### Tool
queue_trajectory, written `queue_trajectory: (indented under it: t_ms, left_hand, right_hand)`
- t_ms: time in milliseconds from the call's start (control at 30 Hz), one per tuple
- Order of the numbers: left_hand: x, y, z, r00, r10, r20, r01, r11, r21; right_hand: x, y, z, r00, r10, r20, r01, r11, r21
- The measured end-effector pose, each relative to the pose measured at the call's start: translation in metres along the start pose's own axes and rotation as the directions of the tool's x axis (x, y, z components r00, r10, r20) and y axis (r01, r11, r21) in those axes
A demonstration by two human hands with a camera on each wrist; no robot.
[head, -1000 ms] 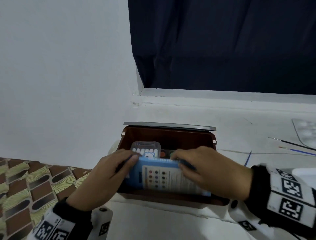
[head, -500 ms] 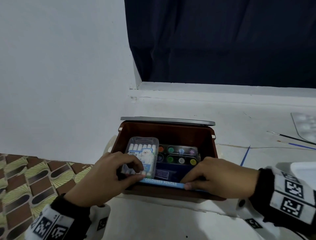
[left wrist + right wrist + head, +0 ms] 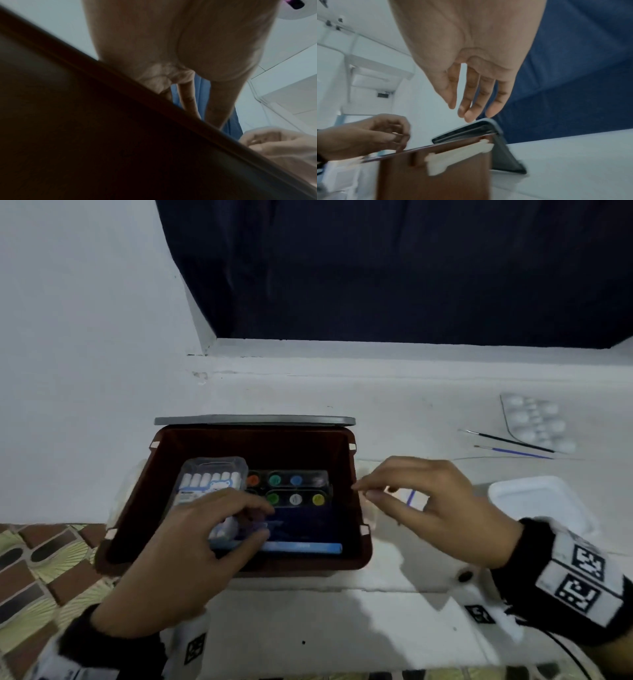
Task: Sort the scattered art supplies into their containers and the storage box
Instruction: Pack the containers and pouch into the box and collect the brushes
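The brown storage box (image 3: 253, 446) stands open in the middle of the head view. Inside lie a clear case of white chalk (image 3: 212, 477), a set of paint pots (image 3: 294, 489) and a blue coloured-pencil box (image 3: 301, 546) standing on edge against the near wall. My left hand (image 3: 255, 522) reaches into the box, thumb and fingers curled round the near end of the chalk case, just above the pencil box (image 3: 202, 94). My right hand (image 3: 368, 494) hovers empty beside the box's right rim, its fingers (image 3: 467, 112) hanging relaxed over the box (image 3: 436, 175).
The grey lid (image 3: 255, 420) leans behind the box. To the right lie two thin brushes (image 3: 507, 441), a clear palette (image 3: 534, 419), a white tray (image 3: 541, 501) and a blue stick (image 3: 411, 497) under my right hand. A patterned floor (image 3: 34, 570) shows at left.
The pencil box went down to stand against the box's near wall. My right hand let go of it and rose out to the right. My left hand stayed on the chalk case.
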State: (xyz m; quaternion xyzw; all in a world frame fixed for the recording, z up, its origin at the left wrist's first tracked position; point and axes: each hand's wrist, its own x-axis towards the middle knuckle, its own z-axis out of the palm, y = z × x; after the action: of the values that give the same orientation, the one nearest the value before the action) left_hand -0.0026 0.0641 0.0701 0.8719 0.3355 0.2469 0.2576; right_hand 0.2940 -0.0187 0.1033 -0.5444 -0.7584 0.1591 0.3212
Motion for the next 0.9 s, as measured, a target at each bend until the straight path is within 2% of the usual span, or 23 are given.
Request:
queue_trajectory:
  t_ms: [67,133,167,233,300,367,400,433,567,667,767,900]
  left_hand:
    - [0.008,0.015,0.017,0.999,0.000,-0.053,-0.003,0.999,-0.041]
    - [0.018,0.032,0.035,0.996,0.000,-0.091,-0.005,0.998,-0.062]
    - [0.023,0.039,0.044,0.994,-0.002,-0.110,-0.005,0.998,-0.067]
    - [0.031,0.053,0.061,0.990,-0.007,-0.139,-0.004,0.996,-0.084]
    - [0.038,0.063,0.075,0.987,-0.016,-0.161,0.003,0.997,-0.079]
    - [0.043,0.070,0.087,0.987,-0.024,-0.160,0.019,0.999,-0.033]
    - [0.045,0.072,0.092,0.987,-0.030,-0.156,0.031,1.000,0.001]
    - [0.046,0.073,0.097,0.987,-0.038,-0.159,0.046,0.998,0.047]
    - [0.047,0.070,0.107,0.976,-0.036,-0.213,0.084,0.971,0.224]
    - [0.044,0.073,0.108,0.972,-0.087,-0.220,0.145,0.955,0.259]
    - [0.044,0.078,0.108,0.966,-0.124,-0.227,0.183,0.948,0.261]
    - [0.046,0.079,0.112,0.957,-0.076,-0.280,0.153,0.953,0.262]
  right_hand:
    - [-0.017,0.026,-0.028,0.996,0.082,-0.020,-0.083,0.989,-0.123]
    - [-0.037,0.059,-0.060,0.972,0.218,0.084,-0.180,0.930,-0.322]
    - [-0.047,0.075,-0.075,0.939,0.309,0.155,-0.220,0.880,-0.422]
    - [-0.067,0.103,-0.102,0.825,0.503,0.259,-0.272,0.754,-0.598]
    - [-0.085,0.130,-0.120,0.690,0.648,0.322,-0.290,0.655,-0.697]
    - [-0.100,0.153,-0.128,0.597,0.713,0.367,-0.317,0.630,-0.709]
    - [-0.104,0.164,-0.129,0.574,0.722,0.387,-0.316,0.631,-0.708]
    - [-0.109,0.173,-0.128,0.573,0.713,0.404,-0.305,0.643,-0.702]
    - [-0.117,0.192,-0.122,0.694,0.592,0.410,-0.226,0.720,-0.657]
    - [-0.115,0.190,-0.121,0.745,0.520,0.417,-0.221,0.784,-0.580]
    - [-0.107,0.172,-0.119,0.829,0.408,0.383,-0.195,0.853,-0.485]
    - [-0.083,0.125,-0.113,0.921,0.210,0.329,-0.087,0.932,-0.353]
